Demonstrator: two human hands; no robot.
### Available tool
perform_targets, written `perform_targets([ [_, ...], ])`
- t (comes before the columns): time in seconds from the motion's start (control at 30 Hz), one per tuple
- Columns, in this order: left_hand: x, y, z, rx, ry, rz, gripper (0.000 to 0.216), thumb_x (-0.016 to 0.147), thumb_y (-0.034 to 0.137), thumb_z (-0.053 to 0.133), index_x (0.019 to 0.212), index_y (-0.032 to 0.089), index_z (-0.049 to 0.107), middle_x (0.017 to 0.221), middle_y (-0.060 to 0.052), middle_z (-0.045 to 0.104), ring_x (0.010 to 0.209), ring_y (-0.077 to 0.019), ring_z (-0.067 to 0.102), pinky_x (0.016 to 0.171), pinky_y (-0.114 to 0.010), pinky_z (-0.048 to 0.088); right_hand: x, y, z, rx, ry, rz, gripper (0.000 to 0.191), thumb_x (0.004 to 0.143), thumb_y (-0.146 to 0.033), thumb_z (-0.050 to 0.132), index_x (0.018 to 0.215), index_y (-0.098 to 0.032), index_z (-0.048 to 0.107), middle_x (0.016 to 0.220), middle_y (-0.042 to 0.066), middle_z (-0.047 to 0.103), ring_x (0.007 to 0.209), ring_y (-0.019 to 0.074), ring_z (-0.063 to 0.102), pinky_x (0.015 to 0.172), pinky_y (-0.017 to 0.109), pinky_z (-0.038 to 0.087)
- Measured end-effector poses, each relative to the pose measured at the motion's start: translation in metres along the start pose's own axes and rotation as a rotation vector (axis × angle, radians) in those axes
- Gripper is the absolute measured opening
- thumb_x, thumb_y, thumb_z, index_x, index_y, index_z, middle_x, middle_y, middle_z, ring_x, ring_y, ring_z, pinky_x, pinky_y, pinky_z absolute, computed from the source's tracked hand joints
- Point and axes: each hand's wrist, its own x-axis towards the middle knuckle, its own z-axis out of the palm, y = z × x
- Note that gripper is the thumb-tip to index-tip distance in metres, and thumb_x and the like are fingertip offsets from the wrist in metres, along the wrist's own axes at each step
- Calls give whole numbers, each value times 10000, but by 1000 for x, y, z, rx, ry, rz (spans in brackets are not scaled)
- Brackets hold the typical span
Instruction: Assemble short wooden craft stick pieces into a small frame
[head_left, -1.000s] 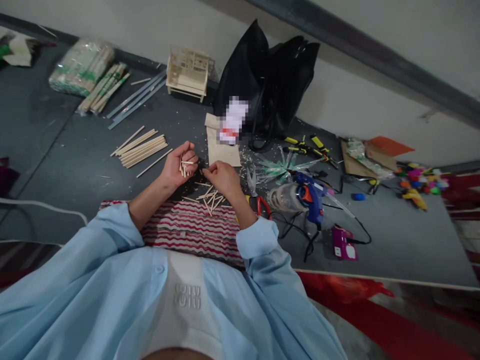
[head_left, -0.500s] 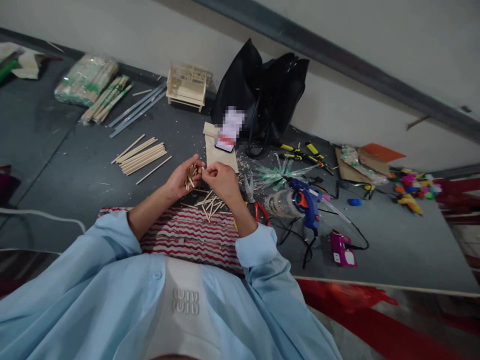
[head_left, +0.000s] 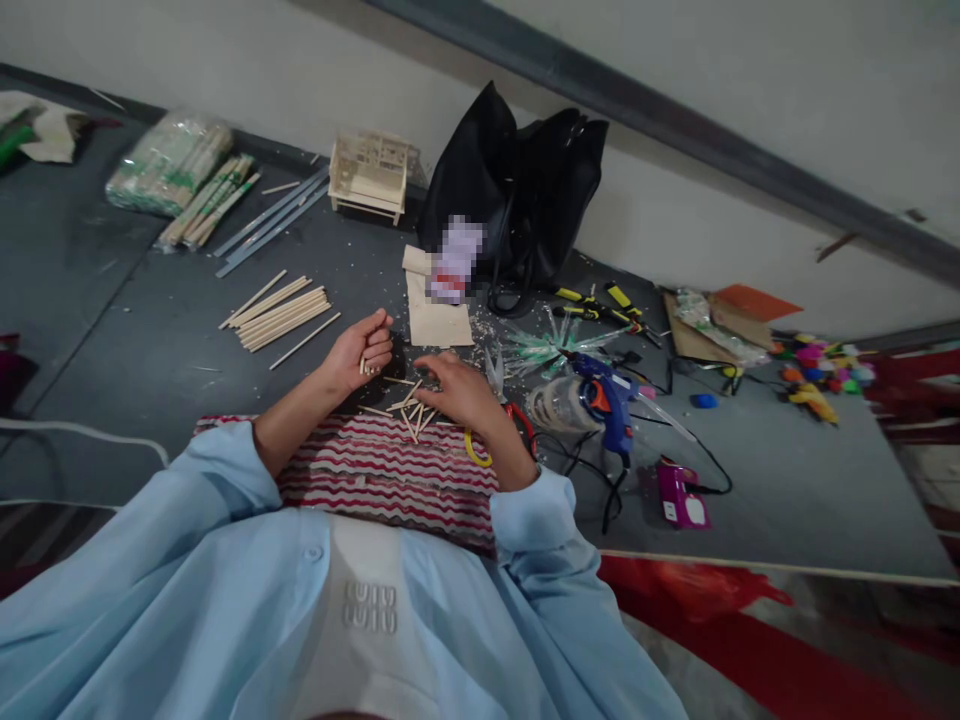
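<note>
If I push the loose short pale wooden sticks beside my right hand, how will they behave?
The short pale wooden sticks would probably slide apart, lying loosely crisscrossed. Each looks light and stiff, being thin and straight. Rolling is uncertain; their cross-section is too small to tell.

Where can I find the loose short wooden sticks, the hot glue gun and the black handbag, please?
Loose short wooden sticks (head_left: 412, 409): head view, about the middle of the pile.
Hot glue gun (head_left: 618, 402): head view, on its blue body.
Black handbag (head_left: 549, 205): head view, on its side.
</note>
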Motion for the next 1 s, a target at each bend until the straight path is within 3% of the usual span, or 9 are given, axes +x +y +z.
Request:
perform_targets([
  [0.1, 0, 2, 0, -12, 10, 14, 423, 1028, 226, 301, 696, 123, 542, 422, 98, 246, 260, -25, 218, 269, -145, 142, 0, -4, 6, -48, -55, -71, 349, 872, -329, 624, 1209, -242, 591, 1118, 58, 630, 1031, 186, 595, 829, 262, 432],
  [0.23, -2, 2, 1, 6, 8, 25, 395, 1018, 210, 320, 705, 124, 545, 428, 97, 261, 264, -23, 217, 275, -142, 154, 7, -4, 10, -113, -43, 0, 178, 915, -282, 519, 1033, -226, 641, 1063, 56, 650, 988, 186, 612, 769, 257, 424],
  [0.47, 0, 0, -1, 83, -18, 34, 310, 985, 198, 385, 735, 125, 555, 435, 96, 291, 277, -21, 229, 284, -131, 163, 12, -1, 12, -165, 4, 121, 177, 871, -251, 502, 928, -186, 657, 975, 90, 697, 859, 206, 635, 686, 272, 411],
  [0.77, -4, -11, 5, 253, 4, 33, 271, 902, 356, 550, 746, 135, 558, 503, 62, 459, 288, -21, 285, 272, -145, 165, 13, -5, -1, 216, 213, 209, 115, 810, -214, 563, 783, -174, 667, 747, -4, 681, 671, 110, 582, 664, 210, 400],
  [0.87, -6, -18, 7, 320, 9, 66, 293, 838, 416, 639, 775, 137, 578, 530, 50, 505, 315, -30, 350, 277, -143, 183, 18, -17, 1, 297, 206, 177, 113, 800, -221, 571, 777, -176, 671, 750, -10, 691, 665, 104, 586, 655, 204, 407],
  [1.0, -5, -23, 3, 365, 35, 107, 195, 768, 288, 706, 766, 143, 577, 522, 57, 497, 337, -37, 394, 296, -132, 232, 29, -15, -1, 302, 151, 86, 174, 838, -280, 548, 798, -180, 685, 777, 0, 707, 715, 116, 609, 692, 211, 428],
])
